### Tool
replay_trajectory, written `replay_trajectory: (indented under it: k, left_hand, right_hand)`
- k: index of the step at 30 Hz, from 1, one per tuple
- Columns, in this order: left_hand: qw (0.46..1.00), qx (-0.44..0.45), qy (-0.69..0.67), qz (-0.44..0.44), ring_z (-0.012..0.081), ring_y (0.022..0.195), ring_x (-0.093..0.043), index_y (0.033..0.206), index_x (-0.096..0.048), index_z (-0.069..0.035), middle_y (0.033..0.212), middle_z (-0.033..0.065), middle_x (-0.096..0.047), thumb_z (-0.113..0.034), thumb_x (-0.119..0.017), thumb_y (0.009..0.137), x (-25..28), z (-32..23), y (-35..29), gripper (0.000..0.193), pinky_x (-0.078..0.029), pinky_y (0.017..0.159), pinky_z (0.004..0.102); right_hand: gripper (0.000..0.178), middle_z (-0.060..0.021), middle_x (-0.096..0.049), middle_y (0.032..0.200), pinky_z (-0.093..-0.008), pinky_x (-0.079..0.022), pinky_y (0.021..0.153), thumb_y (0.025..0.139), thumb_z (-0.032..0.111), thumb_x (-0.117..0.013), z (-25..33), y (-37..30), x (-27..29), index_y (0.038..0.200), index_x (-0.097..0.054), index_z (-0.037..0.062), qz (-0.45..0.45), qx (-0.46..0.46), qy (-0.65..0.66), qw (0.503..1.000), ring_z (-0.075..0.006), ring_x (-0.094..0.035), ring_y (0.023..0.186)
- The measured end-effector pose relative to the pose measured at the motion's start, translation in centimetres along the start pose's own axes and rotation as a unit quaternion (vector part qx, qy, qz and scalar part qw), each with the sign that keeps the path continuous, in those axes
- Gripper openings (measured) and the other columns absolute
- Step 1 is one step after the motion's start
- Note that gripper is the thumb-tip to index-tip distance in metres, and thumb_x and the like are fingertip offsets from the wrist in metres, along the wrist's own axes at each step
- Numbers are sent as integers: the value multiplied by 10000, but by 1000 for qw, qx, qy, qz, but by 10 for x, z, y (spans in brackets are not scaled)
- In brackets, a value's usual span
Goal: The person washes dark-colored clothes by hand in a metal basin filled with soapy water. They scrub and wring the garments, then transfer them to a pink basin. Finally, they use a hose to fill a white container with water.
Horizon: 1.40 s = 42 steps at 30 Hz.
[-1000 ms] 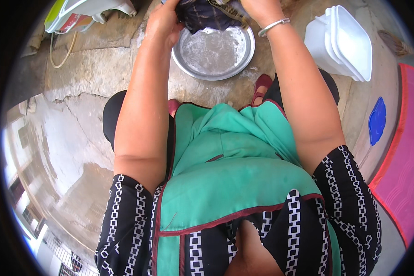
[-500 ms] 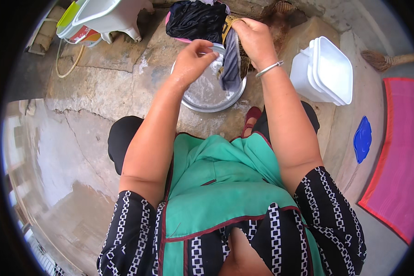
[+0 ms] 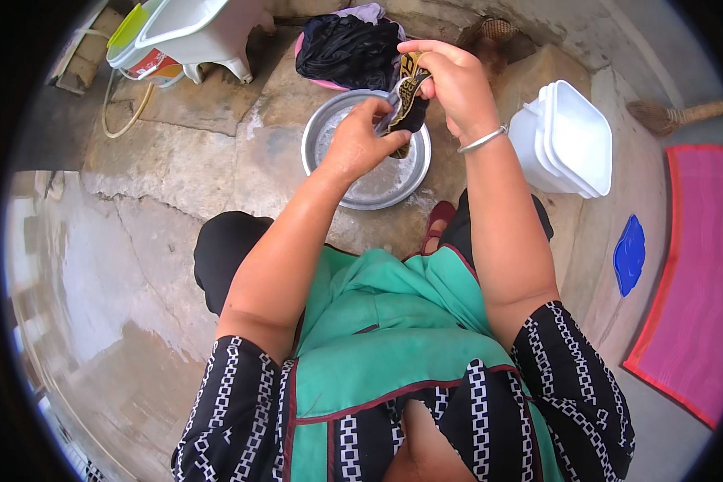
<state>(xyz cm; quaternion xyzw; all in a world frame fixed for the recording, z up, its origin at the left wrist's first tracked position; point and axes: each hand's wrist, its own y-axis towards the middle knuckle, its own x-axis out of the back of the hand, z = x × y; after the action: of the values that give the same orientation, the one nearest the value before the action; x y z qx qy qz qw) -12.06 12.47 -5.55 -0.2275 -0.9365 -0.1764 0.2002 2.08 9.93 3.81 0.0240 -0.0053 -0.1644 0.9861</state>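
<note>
Above a round metal basin [image 3: 381, 201] of whitish water, a small dark garment [image 3: 410, 114] with a black-and-gold elastic band is stretched between my two hands. My right hand [image 3: 462, 87], a bangle on its wrist, pinches the band's upper end. Around the garment's left side close the fingers and thumb of my left hand [image 3: 358, 145]. The fingers partly hide the cloth's shape. Just beyond the basin, a pink tub [image 3: 323, 83] holds a heap of black cloth [image 3: 349, 52] and some pale lilac cloth [image 3: 365, 13].
On the right stand white nested buckets [image 3: 530, 136], with a broom [image 3: 675, 115], a blue lid [image 3: 630, 255] and a pink mat [image 3: 691, 281] farther out. A white plastic stool-like tub [image 3: 209, 40], a bucket [image 3: 157, 68] and a hose [image 3: 128, 128] are at the far left. The stone floor is cracked.
My left hand has moved right and down from beside the cloth and closed on it. The garment, which hung down from my right hand, is now bunched between both hands.
</note>
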Motion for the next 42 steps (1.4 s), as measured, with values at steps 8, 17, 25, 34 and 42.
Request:
replay_trajectory:
  k: [8,17,25,34,42]
  left_hand:
    - [865,261,-423,71,200,910,-595,1158,-519,5,1068,118,-605,-207,-455,917,44,0,20,327,-476,801,318]
    - [696,125,-694,135,267,1085,-544,1237,-434,-16,1193,142,-544,-328,-401,944,73,-23,30,429,-437,930,417]
    - [678,55,-728,91,277,1050,-529,1023,-524,31,1080,147,-569,30,-454,762,80,-32,26,270,-383,956,444]
    - [834,65,-542,-76,316,1079,-491,1127,-458,47,1144,172,-510,94,-416,672,77,-48,28,460,-378,968,436]
    - [899,14,437,-29,366,951,-562,1030,-574,-18,986,215,-601,-163,-490,754,134,10,30,323,-412,858,456]
  right_hand:
    - [392,-80,-597,952,-263,-454,747,847,119,-541,2,7,8,1215,-464,12,-17,45,33,998,-108,-572,795]
    - [212,-54,-625,837,-242,-455,717,861,194,-551,-5,3,8,951,-614,13,154,-65,-103,981,-120,-590,796]
    - [284,-44,-598,869,-224,-461,735,811,113,-583,-17,-4,-1,1077,-548,21,237,1,-73,969,-95,-576,823]
    - [257,-167,-653,876,-347,-488,758,744,79,-591,-81,0,-38,999,-583,49,-106,65,-236,964,-280,-642,834]
    - [203,-131,-615,836,-350,-476,735,738,66,-509,-5,19,41,850,-668,124,-250,214,-296,897,-298,-598,791]
